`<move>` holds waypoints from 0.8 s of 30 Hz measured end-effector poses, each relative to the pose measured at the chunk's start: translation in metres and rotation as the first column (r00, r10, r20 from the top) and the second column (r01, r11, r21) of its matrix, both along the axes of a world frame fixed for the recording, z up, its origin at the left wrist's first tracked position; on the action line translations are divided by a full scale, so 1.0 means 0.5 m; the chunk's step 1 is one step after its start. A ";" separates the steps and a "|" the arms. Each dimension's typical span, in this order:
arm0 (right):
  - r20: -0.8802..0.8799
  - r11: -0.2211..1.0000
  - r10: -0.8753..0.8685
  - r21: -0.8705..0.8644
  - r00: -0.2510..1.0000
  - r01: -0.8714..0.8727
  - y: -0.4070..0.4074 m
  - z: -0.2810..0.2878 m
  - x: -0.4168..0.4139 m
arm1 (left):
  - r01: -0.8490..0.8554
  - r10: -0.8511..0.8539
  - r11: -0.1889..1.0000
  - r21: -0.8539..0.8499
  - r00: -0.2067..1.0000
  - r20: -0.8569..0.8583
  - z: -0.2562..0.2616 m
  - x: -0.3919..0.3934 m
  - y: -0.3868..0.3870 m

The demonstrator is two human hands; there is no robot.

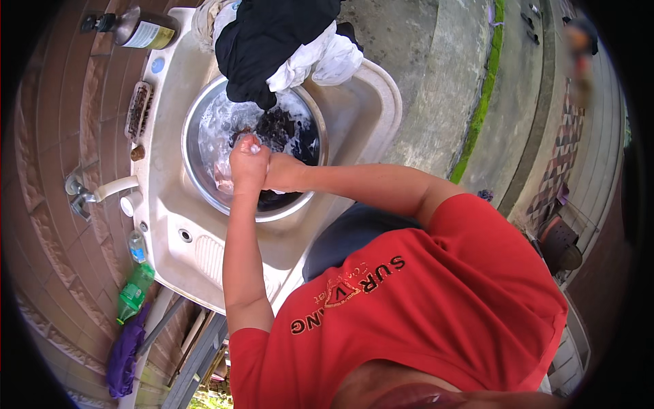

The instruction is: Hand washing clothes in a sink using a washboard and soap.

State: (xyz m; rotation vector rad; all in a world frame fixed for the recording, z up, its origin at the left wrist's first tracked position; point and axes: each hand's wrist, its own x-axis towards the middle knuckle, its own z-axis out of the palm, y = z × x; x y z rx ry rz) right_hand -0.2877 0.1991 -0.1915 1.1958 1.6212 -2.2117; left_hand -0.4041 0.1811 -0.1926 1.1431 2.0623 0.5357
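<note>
A round metal basin (190,153) of sudsy water stands in a beige sink (168,179). Over it, my left hand (249,163) is closed in a fist, with white foam on the fingers. My right hand (286,172) presses against it from the right, also closed. A wet, pale pinkish cloth (223,176) shows beside the left fist; the part inside my hands is mostly hidden. Dark cloth (276,128) lies soaking in the foam. A heap of black clothing (271,46) and white cloth (306,59) hangs over the basin's far rim.
Left of the basin are a scrub brush (138,111), a tap (84,197) and a white cup (131,203). A brown pump bottle (148,30) lies at the upper left in view, a green plastic bottle (135,291) lower down. A person (580,51) appears blurred far right.
</note>
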 end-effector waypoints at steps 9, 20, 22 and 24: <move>0.182 0.948 -0.093 0.317 0.979 0.031 0.017 -0.004 0.084 | -0.097 0.104 0.986 0.138 0.994 -0.043 -0.024 0.058 -0.031; -0.304 0.796 -0.601 -0.308 0.739 0.521 0.096 0.032 0.212 | -0.319 0.304 0.933 -0.169 0.441 0.845 0.108 0.128 0.022; -0.280 0.747 -0.654 -0.380 0.702 0.545 0.127 0.058 0.239 | -0.229 0.203 0.967 -0.110 0.439 0.875 0.105 0.130 0.035; -0.246 0.784 -0.610 -0.319 0.753 0.532 0.164 0.090 0.280 | -0.238 0.179 0.968 -0.079 0.438 0.881 0.121 0.162 0.067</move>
